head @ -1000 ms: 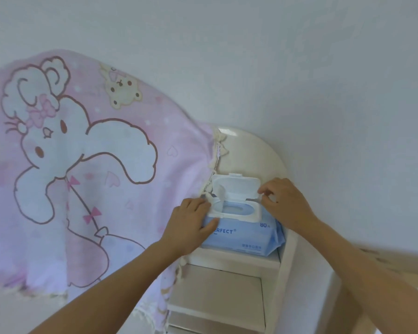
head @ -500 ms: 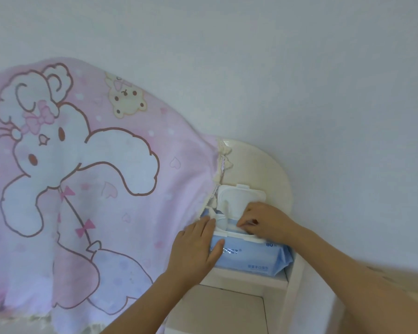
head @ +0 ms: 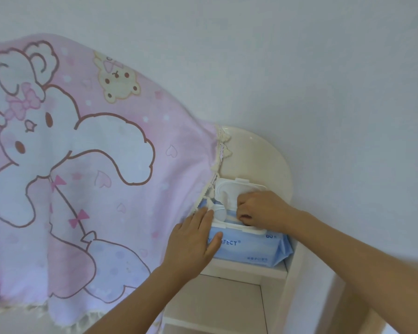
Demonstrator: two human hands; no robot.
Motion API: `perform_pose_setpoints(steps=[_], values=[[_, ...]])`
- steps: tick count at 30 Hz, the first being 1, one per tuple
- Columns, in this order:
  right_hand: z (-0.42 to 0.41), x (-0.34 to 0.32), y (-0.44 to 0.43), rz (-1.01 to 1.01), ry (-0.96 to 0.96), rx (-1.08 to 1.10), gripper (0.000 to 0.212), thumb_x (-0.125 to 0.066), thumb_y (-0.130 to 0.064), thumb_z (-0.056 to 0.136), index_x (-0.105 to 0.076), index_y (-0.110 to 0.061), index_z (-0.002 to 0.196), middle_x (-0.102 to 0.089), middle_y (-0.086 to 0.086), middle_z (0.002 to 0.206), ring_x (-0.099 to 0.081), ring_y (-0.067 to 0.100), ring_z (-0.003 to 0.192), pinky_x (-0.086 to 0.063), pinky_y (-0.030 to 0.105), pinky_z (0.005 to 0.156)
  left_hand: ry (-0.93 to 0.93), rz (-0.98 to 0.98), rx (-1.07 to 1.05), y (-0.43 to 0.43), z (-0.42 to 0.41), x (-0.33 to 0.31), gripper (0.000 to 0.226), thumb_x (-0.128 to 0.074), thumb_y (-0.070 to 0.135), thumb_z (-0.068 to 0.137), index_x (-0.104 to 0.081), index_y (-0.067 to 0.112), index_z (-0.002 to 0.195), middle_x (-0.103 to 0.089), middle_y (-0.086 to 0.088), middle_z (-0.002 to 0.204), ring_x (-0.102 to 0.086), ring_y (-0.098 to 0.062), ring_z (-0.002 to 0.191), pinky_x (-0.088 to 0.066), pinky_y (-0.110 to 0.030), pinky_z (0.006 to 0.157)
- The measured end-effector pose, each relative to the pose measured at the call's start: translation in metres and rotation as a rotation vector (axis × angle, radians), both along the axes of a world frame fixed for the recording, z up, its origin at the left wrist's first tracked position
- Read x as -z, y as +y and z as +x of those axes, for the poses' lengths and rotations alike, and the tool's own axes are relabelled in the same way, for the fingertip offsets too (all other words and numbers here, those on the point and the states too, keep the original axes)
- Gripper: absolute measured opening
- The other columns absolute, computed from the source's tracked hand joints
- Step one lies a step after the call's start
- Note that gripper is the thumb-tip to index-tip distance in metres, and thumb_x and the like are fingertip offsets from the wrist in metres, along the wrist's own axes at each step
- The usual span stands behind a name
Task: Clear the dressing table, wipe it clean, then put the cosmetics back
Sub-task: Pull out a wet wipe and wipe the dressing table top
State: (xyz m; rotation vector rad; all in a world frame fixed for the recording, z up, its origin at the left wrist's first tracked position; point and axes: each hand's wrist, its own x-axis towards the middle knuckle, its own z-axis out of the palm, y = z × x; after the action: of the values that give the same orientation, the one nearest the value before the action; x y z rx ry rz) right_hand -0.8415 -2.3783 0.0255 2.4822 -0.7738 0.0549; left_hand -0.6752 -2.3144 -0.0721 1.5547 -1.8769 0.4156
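A blue pack of wet wipes [head: 251,249] lies on the top shelf [head: 246,270] of a white shelf unit, its white flip lid [head: 229,190] standing open. My left hand [head: 193,239] lies flat on the pack's left end and holds it down. My right hand [head: 261,209] is at the pack's opening, fingers pinched on a white wipe [head: 231,218] that shows at the slot.
A pink cartoon-rabbit cloth [head: 82,177] hangs over the mirror to the left, its fringe touching the pack. The rounded top panel of the white shelf unit [head: 258,160] meets the pale wall behind. A lower shelf [head: 217,302] sits underneath.
My right hand has moved from the lid down into the pack's opening and closed on a wipe. My left hand stays on the pack. The view has shifted slightly.
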Motion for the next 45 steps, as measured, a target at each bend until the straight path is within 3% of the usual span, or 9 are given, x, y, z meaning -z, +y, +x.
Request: perform_pose_setpoints(steps=[4,7,9,14,19,25,30,35,45], values=[[-0.001,-0.006,0.002,-0.066,-0.009,-0.080,0.023,-0.049,-0.015,0.058,-0.043,-0.019,0.037,-0.038,-0.007,0.043,-0.039,0.009,0.036,0.001,0.010,0.042,0.017,0.056,-0.001,0.002,0.001,-0.001,0.060,-0.028,0.047,0.083,-0.060,0.010,0.116,-0.063,-0.007,0.119,-0.066,-0.019,0.095,-0.052,-0.027,0.063],[-0.001,-0.012,0.005,-0.040,-0.079,-0.130,0.019,-0.046,-0.015,0.053,-0.033,-0.022,0.041,-0.033,-0.007,0.043,-0.026,0.009,0.036,0.002,0.009,0.042,0.037,0.065,0.012,0.004,0.000,-0.002,0.087,0.000,0.059,0.073,-0.032,0.016,0.141,-0.033,-0.001,0.148,-0.041,-0.017,0.128,-0.039,-0.028,0.092],[-0.003,-0.020,0.008,-0.005,-0.233,-0.150,0.021,-0.051,-0.009,0.054,-0.034,-0.021,0.050,-0.030,-0.010,0.051,-0.027,0.011,0.042,-0.008,0.010,0.041,0.039,0.058,0.020,0.005,0.000,-0.003,0.093,0.008,0.060,0.067,-0.023,0.019,0.144,-0.024,0.002,0.152,-0.033,-0.013,0.133,-0.034,-0.025,0.096],[-0.014,-0.046,0.008,0.137,-0.474,0.021,0.014,-0.057,-0.003,0.074,-0.047,-0.011,0.067,-0.042,-0.005,0.059,-0.037,0.017,0.061,-0.029,0.025,0.055,0.067,0.047,0.033,0.005,-0.001,-0.003,0.091,0.003,0.060,0.070,-0.029,0.015,0.142,-0.031,-0.001,0.149,-0.038,-0.017,0.130,-0.037,-0.028,0.095],[-0.017,-0.040,0.017,0.443,-0.910,0.051,0.019,-0.056,0.004,0.075,-0.053,-0.011,0.063,-0.053,-0.006,0.056,-0.049,0.000,0.046,-0.037,0.009,0.050,0.078,0.054,0.032,0.006,-0.002,-0.004,0.091,0.002,0.061,0.070,-0.031,0.014,0.141,-0.034,-0.002,0.148,-0.040,-0.018,0.129,-0.037,-0.030,0.096],[-0.014,-0.048,0.024,0.691,-1.272,0.067,0.025,-0.047,0.005,0.084,-0.052,-0.009,0.064,-0.060,0.004,0.063,-0.058,-0.002,0.046,-0.044,0.012,0.045,0.059,0.094,0.016,0.007,-0.002,-0.006,0.097,0.011,0.061,0.062,-0.022,0.020,0.144,-0.023,0.004,0.152,-0.031,-0.011,0.134,-0.031,-0.024,0.101],[-0.014,-0.051,0.026,0.722,-1.392,0.109,0.026,-0.044,0.000,0.087,-0.053,-0.010,0.065,-0.064,0.005,0.072,-0.059,0.010,0.059,-0.045,0.013,0.045,0.039,0.106,0.004,0.007,-0.002,-0.007,0.098,0.014,0.061,0.060,-0.018,0.022,0.144,-0.019,0.007,0.153,-0.027,-0.008,0.135,-0.029,-0.021,0.101],[-0.011,-0.055,0.030,0.727,-1.536,0.078,0.026,-0.044,0.000,0.087,-0.054,-0.010,0.064,-0.066,-0.002,0.075,-0.060,0.001,0.052,-0.045,0.012,0.046,0.035,0.120,0.002,0.007,-0.002,-0.008,0.099,0.014,0.061,0.059,-0.018,0.022,0.144,-0.020,0.007,0.153,-0.027,-0.008,0.135,-0.029,-0.021,0.101],[-0.033,-0.084,0.033,0.581,-1.722,0.030,0.027,-0.044,-0.001,0.086,-0.061,-0.011,0.069,-0.064,0.001,0.078,-0.058,0.012,0.061,-0.048,0.019,0.050,0.021,0.099,0.004,0.005,0.000,-0.007,0.098,0.014,0.062,0.060,-0.019,0.022,0.144,-0.021,0.008,0.152,-0.030,-0.008,0.133,-0.032,-0.021,0.098]])
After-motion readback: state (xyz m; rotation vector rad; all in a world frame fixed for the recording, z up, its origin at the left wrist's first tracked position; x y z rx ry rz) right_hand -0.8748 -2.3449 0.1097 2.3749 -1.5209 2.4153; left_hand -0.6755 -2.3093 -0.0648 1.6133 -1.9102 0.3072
